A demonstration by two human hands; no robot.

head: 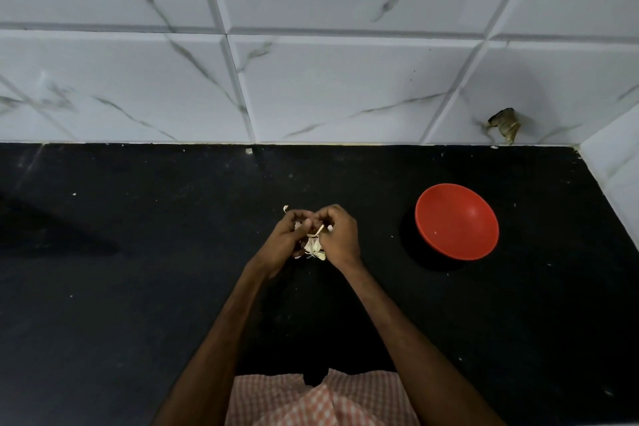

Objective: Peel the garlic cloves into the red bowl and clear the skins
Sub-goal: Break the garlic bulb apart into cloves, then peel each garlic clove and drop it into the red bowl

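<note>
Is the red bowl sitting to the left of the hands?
No, the red bowl sits right of the right hand, which with the left hand grips the garlic.

Smooth red bowl, glossy marbled tiles, checked cloth.

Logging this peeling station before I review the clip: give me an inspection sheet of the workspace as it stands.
Surface: black counter, pale specks scattered on it.
Job's things: garlic between both hands; red bowl upright to the right, no cloves seen inside.
Clutter: skin scrap by the left fingertips; brownish scrap at the wall foot.
Hands: left hand and right hand both pinch the garlic.
Cables: nothing seen.
Surroundings: tile wall, white, marbled; checked cloth at the bottom edge.
</note>
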